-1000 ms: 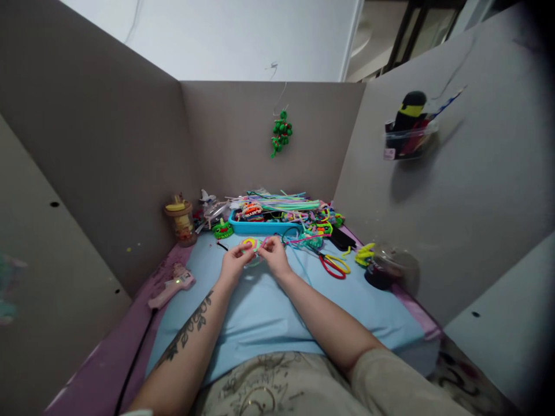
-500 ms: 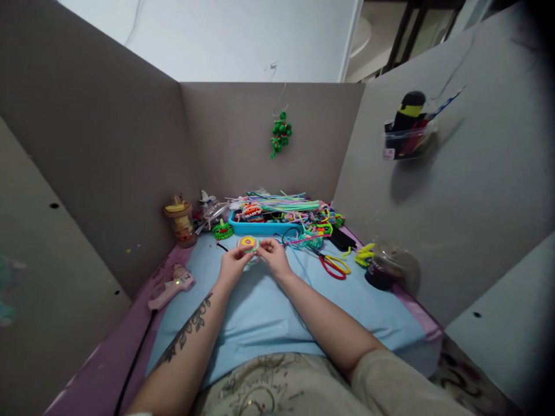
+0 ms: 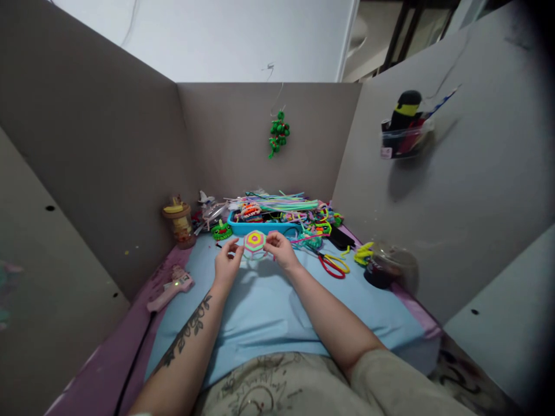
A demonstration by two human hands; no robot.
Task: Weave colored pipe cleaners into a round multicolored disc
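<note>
A hexagonal pipe-cleaner piece (image 3: 254,242), ringed in pink, yellow and mint green, is held up over the blue cloth (image 3: 260,312). My right hand (image 3: 280,249) pinches its right edge between thumb and fingers. At the left edge is my left hand (image 3: 228,260), closed with thumb and fingertips at the rim. A pale green strand hangs in a curve under the hexagon. Just behind it stands a blue tray (image 3: 264,229) heaped with pipe cleaners (image 3: 286,203) and finished fuzzy pieces.
Red-and-yellow-handled scissors (image 3: 333,266) and a dark jar (image 3: 381,271) lie to the right. A pink glue gun (image 3: 171,292) with a black cord rests at left, near a cup (image 3: 180,222). A green frog-like piece (image 3: 221,230) is by the tray. Grey panels (image 3: 269,173) enclose the table.
My hands have moved apart from a pinch close together at the front of the hexagon. It now shows its face fully between them, a little further right.
</note>
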